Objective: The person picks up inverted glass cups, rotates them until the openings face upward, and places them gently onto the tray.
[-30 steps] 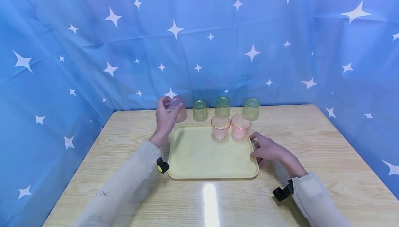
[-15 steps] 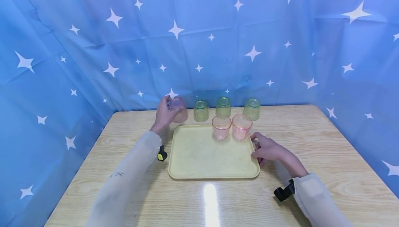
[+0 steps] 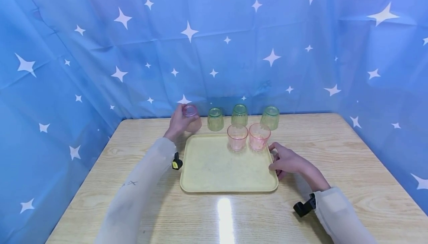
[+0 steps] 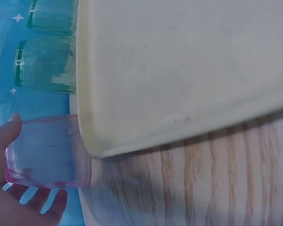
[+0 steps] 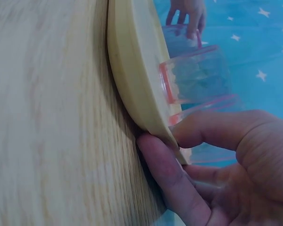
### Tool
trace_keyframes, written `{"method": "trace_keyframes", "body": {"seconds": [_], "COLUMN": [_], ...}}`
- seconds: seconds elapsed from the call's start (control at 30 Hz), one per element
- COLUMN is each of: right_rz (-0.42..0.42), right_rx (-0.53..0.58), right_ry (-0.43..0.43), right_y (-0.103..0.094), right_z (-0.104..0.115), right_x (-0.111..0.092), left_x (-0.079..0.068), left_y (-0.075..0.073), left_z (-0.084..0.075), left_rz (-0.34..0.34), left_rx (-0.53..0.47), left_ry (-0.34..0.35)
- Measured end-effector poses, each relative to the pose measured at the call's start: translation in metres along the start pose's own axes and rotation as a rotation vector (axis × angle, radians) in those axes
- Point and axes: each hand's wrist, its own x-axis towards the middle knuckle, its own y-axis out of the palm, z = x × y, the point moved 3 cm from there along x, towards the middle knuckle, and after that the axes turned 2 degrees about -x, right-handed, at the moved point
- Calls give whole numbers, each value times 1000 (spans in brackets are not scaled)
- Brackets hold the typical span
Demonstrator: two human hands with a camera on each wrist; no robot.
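Note:
At the back left of the table, a pink see-through glass stands upside down. My left hand holds it near its upturned base; the left wrist view has the thumb on one side of the glass and fingers on the other. My right hand pinches the right rim of a pale yellow tray between thumb and finger. Two upright pink glasses, one beside the other, stand at the tray's back right.
Behind the tray, three upturned green glasses stand in a row: the left one, the middle one and the right one. A blue star-patterned curtain hangs at the back edge of the wooden table.
My left hand has closed in on the upturned pink glass, its fingers coming to its base. The right hand and the tray have stayed in place.

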Motion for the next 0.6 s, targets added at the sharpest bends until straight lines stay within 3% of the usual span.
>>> {"method": "trace_keyframes", "body": {"seconds": [0.6], "right_rz": [5], "right_rx": [0], "right_ry": [12], "right_y": [0], "right_z": [-3], "right_x": [4], "left_x": [-5], "left_y": [-5], "left_z": [-5], "left_rz": [-61], "left_rx": [0], "left_ry": [-22]}}
